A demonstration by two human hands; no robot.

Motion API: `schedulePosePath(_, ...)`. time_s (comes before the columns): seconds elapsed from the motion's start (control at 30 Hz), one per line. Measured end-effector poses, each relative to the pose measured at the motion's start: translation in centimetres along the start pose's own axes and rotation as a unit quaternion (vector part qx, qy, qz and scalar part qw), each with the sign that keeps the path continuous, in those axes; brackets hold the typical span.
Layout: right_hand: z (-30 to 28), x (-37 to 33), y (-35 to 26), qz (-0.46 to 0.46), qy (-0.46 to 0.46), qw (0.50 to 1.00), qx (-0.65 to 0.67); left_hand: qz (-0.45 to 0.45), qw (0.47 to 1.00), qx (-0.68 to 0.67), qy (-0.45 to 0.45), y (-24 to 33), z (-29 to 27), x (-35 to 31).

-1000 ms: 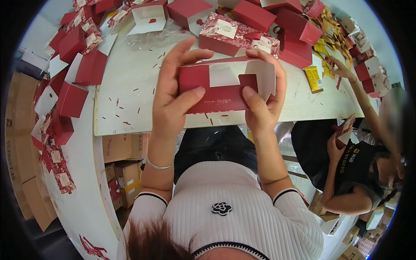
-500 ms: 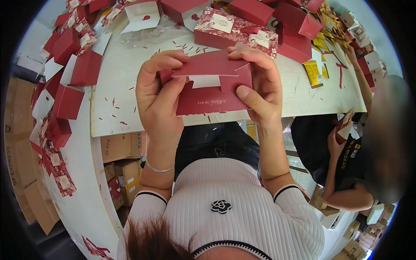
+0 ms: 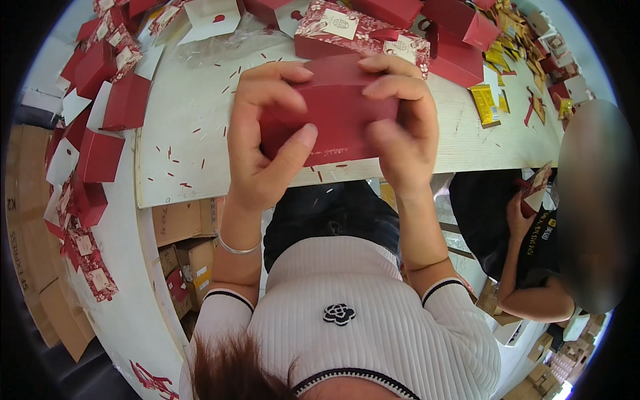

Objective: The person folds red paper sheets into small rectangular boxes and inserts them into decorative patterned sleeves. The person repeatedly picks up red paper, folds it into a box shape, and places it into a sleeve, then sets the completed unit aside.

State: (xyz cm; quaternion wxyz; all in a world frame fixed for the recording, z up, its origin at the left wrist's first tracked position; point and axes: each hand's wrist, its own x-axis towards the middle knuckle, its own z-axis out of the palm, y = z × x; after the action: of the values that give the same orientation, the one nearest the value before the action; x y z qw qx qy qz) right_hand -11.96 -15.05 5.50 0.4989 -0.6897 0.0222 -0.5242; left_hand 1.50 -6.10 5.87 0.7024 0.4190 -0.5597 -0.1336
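Note:
A red cardboard gift box is held up over the front edge of the white table. My left hand grips its left end, thumb across the near face and fingers curled over the top. At the right end my right hand has its fingers bent over the upper edge, with the thumb by the near face and smeared by motion. No white tab shows on the near face. Just beyond my hands lies a finished-looking red box with a floral printed sleeve.
Red boxes are piled along the left side, and more stand at the back. Yellow packets lie at the right. Red paper shreds are scattered over the white table. At right a co-worker's hand holds a patterned red box.
The white tab and slot on the near face have gone out of sight, and that face now looks plain red. My left thumb has moved right and my hands have risen slightly.

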Motion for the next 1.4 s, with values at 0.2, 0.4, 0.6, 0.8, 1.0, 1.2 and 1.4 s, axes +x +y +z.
schedulePosePath(0.2,0.4,1.2,0.6,-0.057,-0.052,0.973,-0.219,0.091,0.980,0.164,-0.059,-1.1,-0.8,0.7)
schedulePosePath(0.4,0.1,0.8,1.9,-0.058,-0.102,0.971,-0.209,0.099,0.975,0.193,-0.040,-2.6,-1.4,-0.4)
schedulePosePath(0.6,-0.3,-0.3,2.1,0.245,0.105,0.951,0.154,0.217,0.952,0.211,-0.052,-3.0,-1.0,-2.0)
schedulePosePath(0.8,-1.5,-1.7,1.8,0.387,-0.020,0.904,0.181,0.192,0.947,0.235,-0.108,-2.0,-1.3,-5.6)
schedulePosePath(1.0,-1.1,-2.9,0.6,0.230,-0.090,0.966,0.073,-0.332,0.920,-0.189,0.083,-1.6,-4.4,-3.5)
schedulePosePath(1.2,-1.4,-1.9,2.1,0.131,-0.133,0.982,0.010,-0.086,0.974,0.168,-0.125,-1.2,-4.3,-4.1)
schedulePosePath(1.4,-1.7,-0.9,3.5,-0.147,-0.055,0.948,-0.276,-0.281,0.957,0.030,0.070,-0.1,-6.4,-3.1)
